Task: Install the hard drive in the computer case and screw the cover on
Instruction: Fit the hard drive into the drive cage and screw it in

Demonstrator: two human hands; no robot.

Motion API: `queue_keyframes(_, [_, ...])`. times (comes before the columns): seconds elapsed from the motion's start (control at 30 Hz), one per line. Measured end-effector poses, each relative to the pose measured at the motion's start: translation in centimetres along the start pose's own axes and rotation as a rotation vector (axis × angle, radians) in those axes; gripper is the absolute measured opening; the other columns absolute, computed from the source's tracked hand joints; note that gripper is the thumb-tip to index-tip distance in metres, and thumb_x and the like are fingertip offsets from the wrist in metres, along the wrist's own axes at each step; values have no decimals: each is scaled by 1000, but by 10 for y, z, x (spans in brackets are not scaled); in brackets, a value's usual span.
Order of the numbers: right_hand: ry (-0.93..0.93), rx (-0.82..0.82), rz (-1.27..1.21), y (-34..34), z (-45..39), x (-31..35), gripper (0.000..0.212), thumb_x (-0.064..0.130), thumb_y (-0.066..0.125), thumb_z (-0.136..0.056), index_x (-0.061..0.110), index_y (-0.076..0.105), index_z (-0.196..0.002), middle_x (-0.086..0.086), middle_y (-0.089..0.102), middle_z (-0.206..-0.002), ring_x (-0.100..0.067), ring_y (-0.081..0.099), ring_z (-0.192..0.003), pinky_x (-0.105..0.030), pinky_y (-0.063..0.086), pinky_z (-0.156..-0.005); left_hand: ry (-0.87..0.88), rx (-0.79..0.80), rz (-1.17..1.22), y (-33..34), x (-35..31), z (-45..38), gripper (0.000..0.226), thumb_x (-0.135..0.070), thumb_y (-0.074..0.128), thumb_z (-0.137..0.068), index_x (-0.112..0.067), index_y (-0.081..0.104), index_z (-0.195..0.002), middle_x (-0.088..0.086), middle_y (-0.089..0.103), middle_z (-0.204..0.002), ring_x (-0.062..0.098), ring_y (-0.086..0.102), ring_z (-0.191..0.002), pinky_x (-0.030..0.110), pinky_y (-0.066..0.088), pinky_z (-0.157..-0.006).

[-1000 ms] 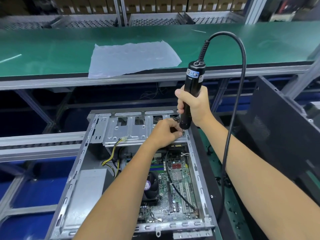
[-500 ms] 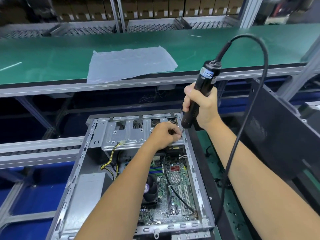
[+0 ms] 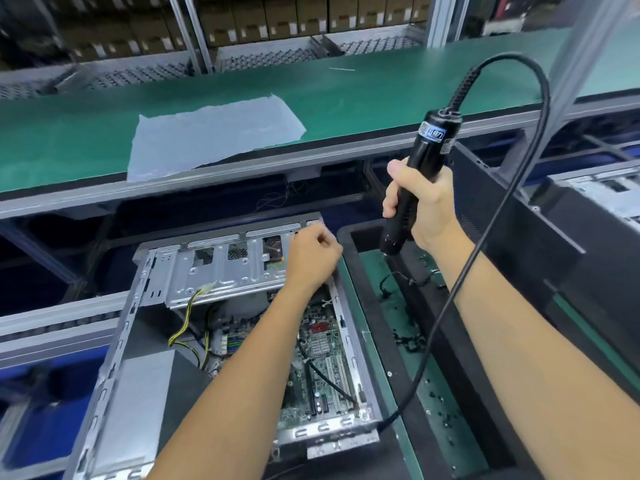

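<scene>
my right hand (image 3: 420, 206) grips the electric screwdriver (image 3: 415, 181), tip over the screw tray (image 3: 401, 341), right of the computer case (image 3: 221, 341). left hand (image 3: 313, 258) curled at the drive cage (image 3: 221, 271)'s right corner; contents hidden.

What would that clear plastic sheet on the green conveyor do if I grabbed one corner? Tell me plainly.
The plastic sheet looks thin, translucent and wrinkled, so it would probably hang limp and fold. It seems very light and may drift or slide on the smooth green conveyor. Its ragged edges suggest that it might tear easily.
</scene>
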State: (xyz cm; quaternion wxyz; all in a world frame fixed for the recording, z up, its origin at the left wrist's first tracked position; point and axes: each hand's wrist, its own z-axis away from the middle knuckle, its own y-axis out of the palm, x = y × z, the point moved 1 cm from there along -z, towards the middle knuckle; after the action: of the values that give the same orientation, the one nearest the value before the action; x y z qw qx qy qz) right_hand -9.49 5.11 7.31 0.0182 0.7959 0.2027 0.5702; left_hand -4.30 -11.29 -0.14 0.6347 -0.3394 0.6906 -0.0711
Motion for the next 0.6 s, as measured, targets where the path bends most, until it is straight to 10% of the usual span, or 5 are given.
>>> queue_keyframes(0.3, [261, -80, 112, -79, 41, -4, 40, 37, 78, -77, 7, 54, -63, -13, 51, -49, -25, 44, -39, -31, 42, -46, 62, 241, 173, 71, -72, 4, 10, -17, 55, -89, -17, 58, -79, 1, 58, -70, 14, 49, -62, 29, 42, -59])
queue_keyframes(0.6, [709, -122, 29, -114, 78, -56, 41, 54, 79, -72, 14, 75, -77, -10, 53, -58, -21, 49, -44, -29, 44, -44, -107, 193, 42, 135, -81, 18, 23, -1, 40, -88, -17, 57, -91, -9, 54, -82, 2, 49, -68, 10, 36, -49])
